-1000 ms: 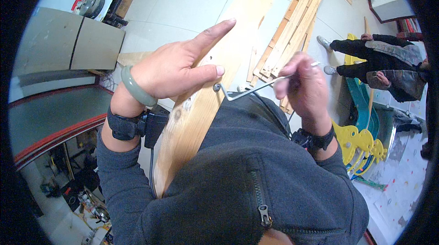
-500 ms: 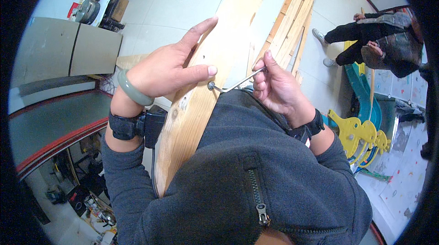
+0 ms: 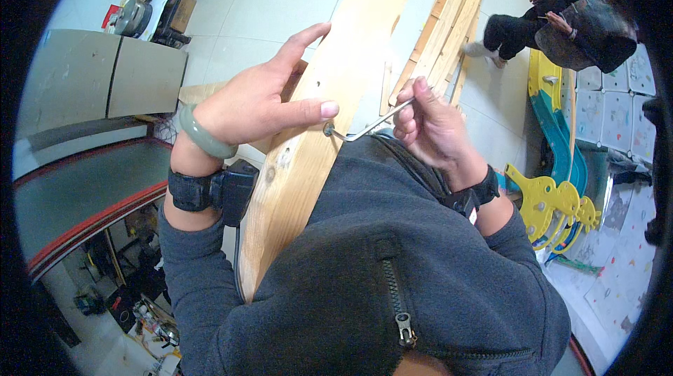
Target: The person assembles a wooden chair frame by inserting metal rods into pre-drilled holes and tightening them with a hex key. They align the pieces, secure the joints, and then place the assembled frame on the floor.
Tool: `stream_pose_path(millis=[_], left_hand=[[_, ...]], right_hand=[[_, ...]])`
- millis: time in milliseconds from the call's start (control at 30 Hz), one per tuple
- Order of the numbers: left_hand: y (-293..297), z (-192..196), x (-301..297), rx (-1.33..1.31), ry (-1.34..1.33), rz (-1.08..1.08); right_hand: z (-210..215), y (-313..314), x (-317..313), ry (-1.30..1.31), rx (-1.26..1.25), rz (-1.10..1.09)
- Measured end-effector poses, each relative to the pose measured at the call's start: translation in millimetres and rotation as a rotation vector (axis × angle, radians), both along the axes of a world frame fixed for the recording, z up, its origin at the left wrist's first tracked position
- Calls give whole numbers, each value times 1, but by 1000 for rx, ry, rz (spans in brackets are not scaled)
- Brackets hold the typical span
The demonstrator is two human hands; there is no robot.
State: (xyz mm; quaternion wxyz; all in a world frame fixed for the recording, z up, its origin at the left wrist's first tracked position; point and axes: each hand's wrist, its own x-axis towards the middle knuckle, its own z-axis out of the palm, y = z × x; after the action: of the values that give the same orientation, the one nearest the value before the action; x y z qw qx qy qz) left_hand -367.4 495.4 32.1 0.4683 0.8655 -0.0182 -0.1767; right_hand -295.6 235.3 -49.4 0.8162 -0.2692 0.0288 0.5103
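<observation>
A long pale wooden board [image 3: 301, 172] runs from my lap away toward the top of the view. A round-headed bolt [image 3: 329, 128] sits in its upper face. My right hand [image 3: 438, 127] pinches the long arm of an L-shaped hex key [image 3: 371, 128], whose short bent end meets the bolt head. Against the board's left side lies my left hand [image 3: 263, 99], fingers spread, with the thumb stretched across the wood just above the bolt. A small dark hole [image 3: 319, 83] shows in the board beyond that thumb.
Several long wooden strips [image 3: 449, 25] lie on the tiled floor to the right. A person [image 3: 568, 25] walks at the far right, near a teal and yellow slide [image 3: 554, 120] and a yellow animal-shaped toy [image 3: 550, 200]. Grey cabinets [image 3: 84, 74] stand at left.
The hex key's long arm has swung slightly away from me with my right hand. My left hand stays on the board. The other person has stepped farther away.
</observation>
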Motion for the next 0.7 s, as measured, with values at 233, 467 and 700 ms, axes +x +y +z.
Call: stream_pose_path(millis=[233, 467, 700], left_hand=[[5, 1, 5, 7, -32, -16], [18, 6, -2, -100, 119, -25], [34, -1, -2, 22, -76, -67]], right_hand=[[50, 21, 45, -546, -270, 104], [113, 55, 55, -1572, -559, 93], [142, 61, 18, -2075, -426, -136]])
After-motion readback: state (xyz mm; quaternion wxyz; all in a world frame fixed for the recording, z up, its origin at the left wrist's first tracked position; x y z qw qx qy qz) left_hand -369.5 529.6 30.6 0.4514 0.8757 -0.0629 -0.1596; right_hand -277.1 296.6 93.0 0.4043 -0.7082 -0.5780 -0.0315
